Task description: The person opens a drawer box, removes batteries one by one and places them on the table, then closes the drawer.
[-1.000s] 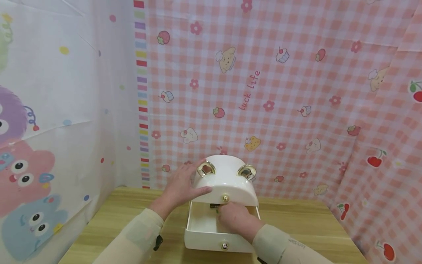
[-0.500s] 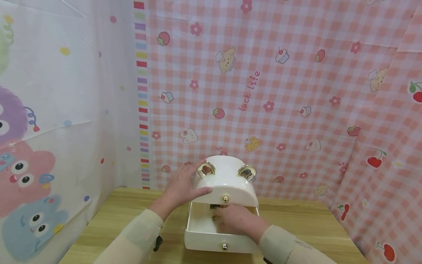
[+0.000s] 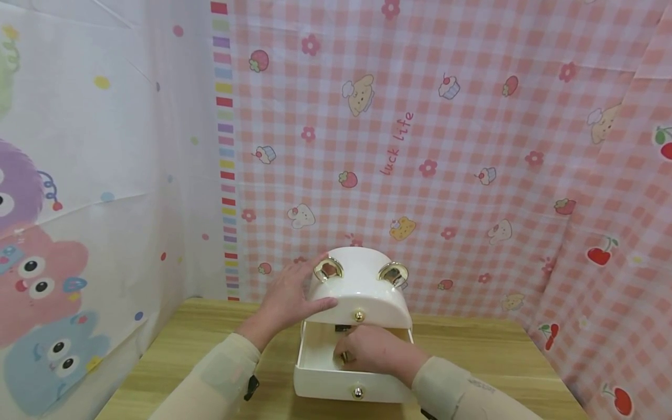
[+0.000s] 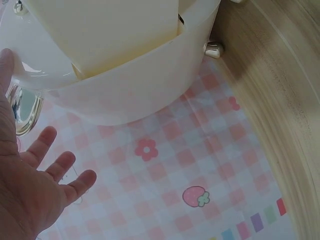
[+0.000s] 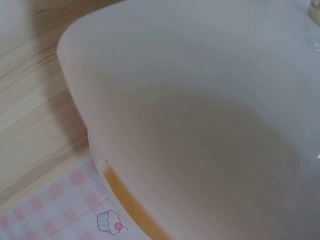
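Observation:
A glossy white two-drawer box with gold ring-shaped ears stands on the table, its lower drawer pulled out. In the head view my left hand rests against the box's left side, thumb toward its front. The left wrist view shows this hand's fingers spread and relaxed beside the box. My right hand reaches into the drawer and pinches a small gold-green piece, mostly covered by the fingers. A small dark item shows at the drawer's back. The right wrist view has no hand in it.
The wood-grain table extends on both sides of the box. Behind it hangs a pink checked cloth, and a white cartoon cloth hangs at the left. Gold knobs project from the upper front and the drawer.
My right hand has shifted slightly within the drawer, and the small gold-green piece at its fingertips has come nearer the drawer's front. My left hand has stayed on the box.

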`<state>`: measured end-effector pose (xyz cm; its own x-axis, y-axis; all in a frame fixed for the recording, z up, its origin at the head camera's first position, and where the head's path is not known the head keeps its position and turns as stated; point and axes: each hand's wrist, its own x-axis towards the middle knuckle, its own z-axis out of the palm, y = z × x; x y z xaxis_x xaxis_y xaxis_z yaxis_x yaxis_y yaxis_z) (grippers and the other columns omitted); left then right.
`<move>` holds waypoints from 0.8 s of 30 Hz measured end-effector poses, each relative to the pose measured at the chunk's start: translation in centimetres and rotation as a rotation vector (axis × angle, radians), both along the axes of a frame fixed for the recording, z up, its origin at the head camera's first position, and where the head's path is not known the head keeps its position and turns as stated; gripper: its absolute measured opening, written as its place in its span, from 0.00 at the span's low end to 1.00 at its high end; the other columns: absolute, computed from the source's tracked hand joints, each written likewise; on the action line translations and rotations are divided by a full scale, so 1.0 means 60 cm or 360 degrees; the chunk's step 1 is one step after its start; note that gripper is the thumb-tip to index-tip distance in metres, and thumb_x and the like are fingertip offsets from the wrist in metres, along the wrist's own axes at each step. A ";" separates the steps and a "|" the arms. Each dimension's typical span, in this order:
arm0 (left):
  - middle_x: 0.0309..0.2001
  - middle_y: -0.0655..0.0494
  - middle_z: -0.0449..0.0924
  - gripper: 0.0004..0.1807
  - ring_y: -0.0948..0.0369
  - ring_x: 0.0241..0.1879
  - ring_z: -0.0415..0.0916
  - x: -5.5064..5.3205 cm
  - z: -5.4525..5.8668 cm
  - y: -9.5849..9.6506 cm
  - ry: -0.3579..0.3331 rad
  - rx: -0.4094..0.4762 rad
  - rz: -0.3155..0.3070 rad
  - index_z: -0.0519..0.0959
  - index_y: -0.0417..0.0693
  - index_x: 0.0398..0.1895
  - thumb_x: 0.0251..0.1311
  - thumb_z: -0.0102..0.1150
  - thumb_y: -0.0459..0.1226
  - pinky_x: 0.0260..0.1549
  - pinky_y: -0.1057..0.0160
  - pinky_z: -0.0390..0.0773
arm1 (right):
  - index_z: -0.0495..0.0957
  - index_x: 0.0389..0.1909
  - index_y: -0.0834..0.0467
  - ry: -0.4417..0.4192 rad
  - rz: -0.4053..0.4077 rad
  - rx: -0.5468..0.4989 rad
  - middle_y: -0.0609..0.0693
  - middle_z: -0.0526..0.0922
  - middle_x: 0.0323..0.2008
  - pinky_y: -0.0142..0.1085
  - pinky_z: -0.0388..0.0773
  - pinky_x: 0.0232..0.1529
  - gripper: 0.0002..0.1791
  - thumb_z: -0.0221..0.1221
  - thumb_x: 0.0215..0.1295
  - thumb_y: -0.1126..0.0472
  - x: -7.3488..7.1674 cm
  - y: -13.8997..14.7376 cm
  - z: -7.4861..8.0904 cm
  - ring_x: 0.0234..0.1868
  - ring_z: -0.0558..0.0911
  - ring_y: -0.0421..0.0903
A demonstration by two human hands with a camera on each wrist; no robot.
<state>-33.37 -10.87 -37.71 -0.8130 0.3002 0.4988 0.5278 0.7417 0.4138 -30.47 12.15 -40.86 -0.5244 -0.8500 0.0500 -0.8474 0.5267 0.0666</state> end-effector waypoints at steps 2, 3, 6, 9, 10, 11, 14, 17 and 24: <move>0.70 0.47 0.80 0.54 0.42 0.68 0.76 0.000 0.000 0.000 0.0001 -0.0001 0.0000 0.64 0.65 0.83 0.55 0.78 0.62 0.64 0.35 0.77 | 0.90 0.39 0.47 0.0021 0.0003 0.0025 0.36 0.89 0.32 0.23 0.77 0.40 0.08 0.76 0.59 0.58 -0.002 -0.001 -0.001 0.34 0.80 0.30; 0.70 0.48 0.80 0.54 0.42 0.68 0.76 0.000 0.000 0.000 0.0001 -0.0003 0.0000 0.63 0.65 0.83 0.55 0.77 0.62 0.64 0.35 0.77 | 0.90 0.39 0.47 0.0019 0.0002 0.0032 0.36 0.89 0.32 0.24 0.77 0.41 0.09 0.77 0.58 0.59 -0.003 -0.001 -0.002 0.35 0.80 0.30; 0.70 0.48 0.80 0.53 0.42 0.68 0.76 -0.002 -0.001 0.000 0.0001 -0.0011 0.0001 0.63 0.65 0.83 0.55 0.77 0.62 0.65 0.35 0.77 | 0.90 0.40 0.48 0.0006 -0.0002 0.0029 0.36 0.90 0.35 0.24 0.79 0.43 0.11 0.77 0.56 0.59 -0.005 0.000 -0.004 0.37 0.82 0.30; 0.70 0.48 0.80 0.53 0.42 0.68 0.77 -0.002 -0.002 -0.001 0.0012 -0.0010 -0.0001 0.64 0.64 0.83 0.56 0.77 0.62 0.65 0.35 0.77 | 0.91 0.40 0.47 0.0054 0.0027 0.0033 0.37 0.91 0.37 0.24 0.80 0.45 0.12 0.78 0.55 0.59 -0.006 0.002 -0.007 0.40 0.84 0.31; 0.70 0.48 0.81 0.53 0.42 0.67 0.77 -0.002 -0.002 -0.001 0.0015 -0.0007 -0.0001 0.64 0.64 0.83 0.56 0.78 0.61 0.64 0.35 0.77 | 0.90 0.39 0.47 0.0073 0.0035 0.0034 0.37 0.91 0.37 0.24 0.79 0.45 0.12 0.78 0.54 0.59 -0.007 0.003 -0.008 0.41 0.85 0.31; 0.70 0.47 0.81 0.53 0.42 0.67 0.77 -0.003 -0.003 -0.001 0.0019 -0.0005 0.0000 0.64 0.64 0.83 0.55 0.78 0.61 0.64 0.35 0.77 | 0.90 0.38 0.46 0.0095 0.0045 0.0035 0.37 0.90 0.37 0.24 0.79 0.44 0.11 0.78 0.54 0.59 -0.007 0.003 -0.009 0.40 0.85 0.31; 0.70 0.48 0.81 0.53 0.42 0.67 0.77 -0.003 -0.004 -0.001 0.0030 -0.0006 -0.0002 0.64 0.64 0.83 0.55 0.78 0.62 0.64 0.35 0.77 | 0.89 0.35 0.48 0.0117 0.0062 0.0034 0.39 0.88 0.35 0.23 0.77 0.40 0.10 0.77 0.53 0.61 -0.008 0.005 -0.009 0.37 0.82 0.32; 0.70 0.48 0.81 0.53 0.42 0.67 0.77 -0.004 -0.004 -0.002 0.0037 -0.0012 -0.0004 0.64 0.65 0.83 0.55 0.78 0.62 0.64 0.35 0.77 | 0.86 0.31 0.50 0.0094 0.0070 0.0038 0.40 0.86 0.34 0.22 0.73 0.36 0.09 0.77 0.52 0.62 -0.008 0.007 -0.008 0.33 0.77 0.31; 0.70 0.48 0.81 0.53 0.42 0.67 0.77 -0.001 -0.003 -0.002 0.0027 -0.0019 0.0007 0.64 0.65 0.83 0.55 0.77 0.63 0.63 0.35 0.78 | 0.84 0.27 0.53 -0.0025 0.0033 -0.0008 0.41 0.83 0.29 0.20 0.68 0.32 0.08 0.74 0.54 0.66 -0.003 0.009 -0.002 0.29 0.70 0.30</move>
<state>-33.46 -10.97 -37.91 -0.8057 0.3030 0.5089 0.5316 0.7489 0.3958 -30.64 12.72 -40.99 -0.5073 -0.8605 0.0464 -0.8592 0.5092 0.0504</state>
